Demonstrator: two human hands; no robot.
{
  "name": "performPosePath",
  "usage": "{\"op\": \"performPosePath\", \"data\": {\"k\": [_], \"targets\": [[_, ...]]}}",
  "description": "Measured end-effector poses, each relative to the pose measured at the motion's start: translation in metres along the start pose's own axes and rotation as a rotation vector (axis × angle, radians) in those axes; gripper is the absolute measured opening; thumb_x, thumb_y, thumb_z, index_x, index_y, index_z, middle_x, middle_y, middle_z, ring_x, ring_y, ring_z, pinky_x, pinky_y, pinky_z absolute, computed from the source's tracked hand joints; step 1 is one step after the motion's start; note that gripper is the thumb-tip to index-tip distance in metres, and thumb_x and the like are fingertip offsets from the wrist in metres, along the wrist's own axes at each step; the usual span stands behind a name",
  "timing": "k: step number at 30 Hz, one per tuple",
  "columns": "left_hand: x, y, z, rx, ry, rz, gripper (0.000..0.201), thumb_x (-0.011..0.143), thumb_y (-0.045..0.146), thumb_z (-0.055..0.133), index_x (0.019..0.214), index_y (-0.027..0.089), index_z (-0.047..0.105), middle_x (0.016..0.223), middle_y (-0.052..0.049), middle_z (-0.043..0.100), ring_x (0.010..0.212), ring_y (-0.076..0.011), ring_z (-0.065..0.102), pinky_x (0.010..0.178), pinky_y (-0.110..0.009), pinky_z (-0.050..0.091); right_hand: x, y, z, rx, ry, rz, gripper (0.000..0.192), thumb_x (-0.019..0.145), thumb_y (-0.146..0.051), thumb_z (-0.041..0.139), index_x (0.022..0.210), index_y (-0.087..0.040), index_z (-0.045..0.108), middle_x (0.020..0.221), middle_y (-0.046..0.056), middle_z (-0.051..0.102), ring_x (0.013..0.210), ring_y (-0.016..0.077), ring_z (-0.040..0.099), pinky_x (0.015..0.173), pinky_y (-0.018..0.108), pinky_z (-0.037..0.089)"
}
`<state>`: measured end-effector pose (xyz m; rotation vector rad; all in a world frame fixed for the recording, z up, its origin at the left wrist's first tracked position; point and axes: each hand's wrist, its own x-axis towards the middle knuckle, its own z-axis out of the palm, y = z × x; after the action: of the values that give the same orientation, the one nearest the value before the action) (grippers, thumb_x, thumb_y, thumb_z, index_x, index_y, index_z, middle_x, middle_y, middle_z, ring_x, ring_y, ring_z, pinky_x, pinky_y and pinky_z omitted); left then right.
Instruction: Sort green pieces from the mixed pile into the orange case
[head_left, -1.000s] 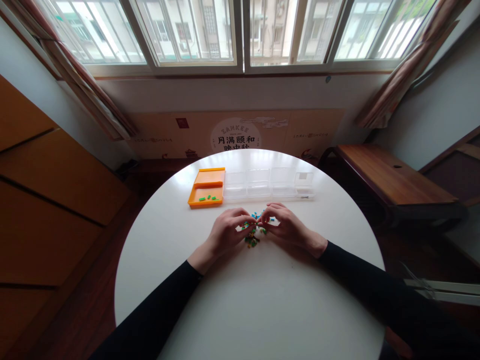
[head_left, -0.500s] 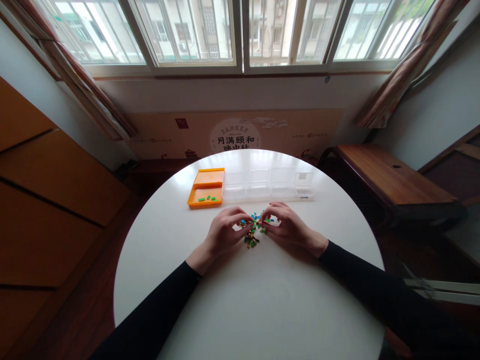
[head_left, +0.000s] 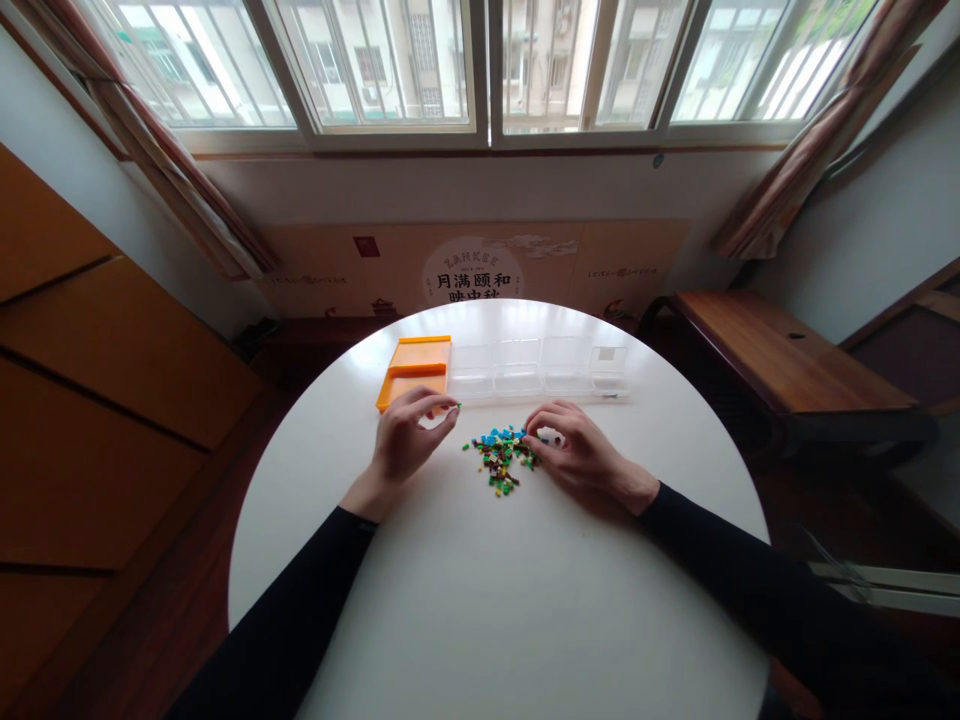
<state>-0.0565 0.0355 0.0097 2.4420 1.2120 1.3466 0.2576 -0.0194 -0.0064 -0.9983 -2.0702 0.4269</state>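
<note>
While the right hand point(head_left: 577, 455) touches the bead pile point(head_left: 501, 458), its fingers are bent. The left hand point(head_left: 405, 440) pinches a green bead point(head_left: 457, 405) by the orange tray point(head_left: 415, 372).

Person's forearms as seen from the head-worn camera: both arms are clothed in plain black long sleeves of a close-fitting, matte fabric (no print, stripe or logo visible). Each sleeve ends at the wrist in a simple edge without a contrasting cuff, leaving the left hand point(head_left: 403, 437) and right hand point(head_left: 576, 452) bare. No rings, watch, bracelet or gloves are discernible on either hand.
</note>
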Motion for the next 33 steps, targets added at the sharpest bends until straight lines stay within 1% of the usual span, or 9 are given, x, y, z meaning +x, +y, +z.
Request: {"op": "performPosePath", "data": {"k": [4, 9, 13, 17, 21, 26, 29, 31, 33], "targets": [[0.005, -0.026, -0.015, 0.086, 0.039, -0.082, 0.012, 0.098, 0.033, 0.077, 0.098, 0.023, 0.084, 0.099, -0.004, 0.078, 0.079, -0.0165, 0.07, 0.076, -0.03, 0.058, 0.0, 0.0, -0.001, -0.006, 0.011, 0.002, 0.011, 0.103, -0.022, 0.073, 0.093, -0.026, 0.072, 0.101, 0.004, 0.08, 0.098, 0.025, 0.072, 0.097, 0.043, 0.054], [0.008, -0.053, -0.033, 0.21, 0.038, -0.358, 0.019, 0.094, 0.041, 0.076, 0.095, 0.025, 0.086, 0.095, -0.002, 0.078, 0.076, -0.0173, 0.068, 0.074, -0.03, 0.053, -0.001, 0.003, 0.0, -0.008, 0.014, 0.004, 0.01, 0.103, -0.021, 0.073, 0.094, -0.026, 0.072, 0.103, 0.004, 0.08, 0.099, 0.0248, 0.071, 0.097, 0.043, 0.054], [0.008, -0.061, -0.037, 0.27, 0.016, -0.507, 0.021, 0.091, 0.043, 0.076, 0.094, 0.026, 0.087, 0.099, -0.002, 0.08, 0.079, -0.0193, 0.069, 0.074, -0.031, 0.051, -0.001, 0.004, 0.001, 0.0, 0.017, -0.001, 0.01, 0.103, -0.022, 0.073, 0.093, -0.026, 0.072, 0.104, 0.005, 0.08, 0.099, 0.025, 0.071, 0.097, 0.043, 0.054], [0.01, -0.062, -0.036, 0.309, -0.003, -0.556, 0.021, 0.09, 0.045, 0.077, 0.094, 0.027, 0.088, 0.101, -0.002, 0.082, 0.08, -0.0218, 0.07, 0.077, -0.034, 0.051, 0.0, 0.003, 0.0, -0.002, 0.02, -0.01, 0.01, 0.103, -0.021, 0.073, 0.094, -0.026, 0.072, 0.105, 0.005, 0.08, 0.1, 0.0255, 0.071, 0.096, 0.043, 0.054], [0.01, -0.063, -0.036, 0.34, -0.006, -0.543, 0.026, 0.094, 0.048, 0.074, 0.093, 0.026, 0.087, 0.101, -0.003, 0.083, 0.081, -0.0236, 0.07, 0.079, -0.037, 0.05, 0.0, 0.002, -0.001, -0.004, 0.021, -0.008, 0.01, 0.102, -0.022, 0.073, 0.093, -0.026, 0.072, 0.104, 0.005, 0.08, 0.099, 0.0256, 0.072, 0.096, 0.044, 0.054], [0.01, -0.063, -0.036, 0.389, 0.031, -0.479, 0.025, 0.096, 0.045, 0.073, 0.092, 0.025, 0.086, 0.096, -0.004, 0.081, 0.088, -0.027, 0.069, 0.085, -0.041, 0.05, -0.001, 0.003, -0.001, -0.012, 0.029, -0.001, 0.01, 0.103, -0.021, 0.071, 0.094, -0.026, 0.072, 0.104, 0.005, 0.08, 0.1, 0.0253, 0.071, 0.097, 0.043, 0.054], [0.01, -0.058, -0.034, 0.382, 0.067, -0.383, 0.024, 0.098, 0.043, 0.072, 0.091, 0.024, 0.085, 0.092, -0.005, 0.08, 0.088, -0.0272, 0.069, 0.087, -0.042, 0.052, -0.002, 0.004, -0.001, -0.022, 0.049, 0.024, 0.009, 0.103, -0.019, 0.07, 0.097, -0.026, 0.072, 0.106, 0.005, 0.079, 0.101, 0.0258, 0.071, 0.098, 0.044, 0.054], [0.01, -0.051, -0.031, 0.346, 0.081, -0.285, 0.024, 0.1, 0.042, 0.071, 0.091, 0.023, 0.084, 0.091, -0.005, 0.079, 0.087, -0.026, 0.068, 0.087, -0.042, 0.054, -0.002, 0.006, -0.002, -0.033, 0.064, 0.043, 0.01, 0.103, -0.018, 0.069, 0.098, -0.026, 0.072, 0.106, 0.006, 0.079, 0.102, 0.0265, 0.071, 0.098, 0.044, 0.054], [0.008, -0.041, -0.025, 0.27, 0.064, -0.175, 0.025, 0.103, 0.041, 0.069, 0.093, 0.023, 0.083, 0.093, -0.005, 0.079, 0.086, -0.0243, 0.069, 0.087, -0.04, 0.056, -0.002, 0.008, -0.003, -0.046, 0.069, 0.058, 0.01, 0.102, -0.017, 0.069, 0.099, -0.026, 0.072, 0.105, 0.006, 0.078, 0.102, 0.0272, 0.071, 0.099, 0.044, 0.054]]}}
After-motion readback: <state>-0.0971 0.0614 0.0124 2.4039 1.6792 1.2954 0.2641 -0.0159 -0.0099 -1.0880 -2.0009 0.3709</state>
